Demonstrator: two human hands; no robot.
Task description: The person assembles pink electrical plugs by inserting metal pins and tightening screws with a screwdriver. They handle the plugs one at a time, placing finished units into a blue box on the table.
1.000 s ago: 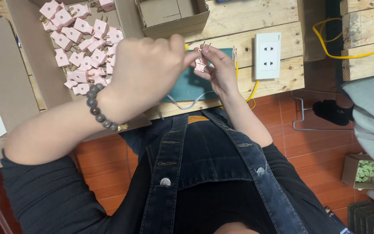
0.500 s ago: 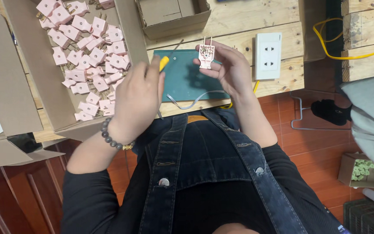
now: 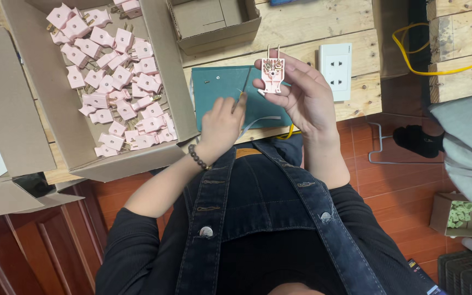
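The right hand (image 3: 301, 95) pinches a pale pink plastic plug (image 3: 272, 71), its two brass prongs pointing away, above a flat green mat (image 3: 214, 90) on the rough plank table (image 3: 312, 24). The left hand (image 3: 222, 123) grips a thin metal screwdriver (image 3: 244, 87). Half a second ago that hand was lower left, with the yellow handle showing. Matching plugs fill a cardboard box (image 3: 165, 82).
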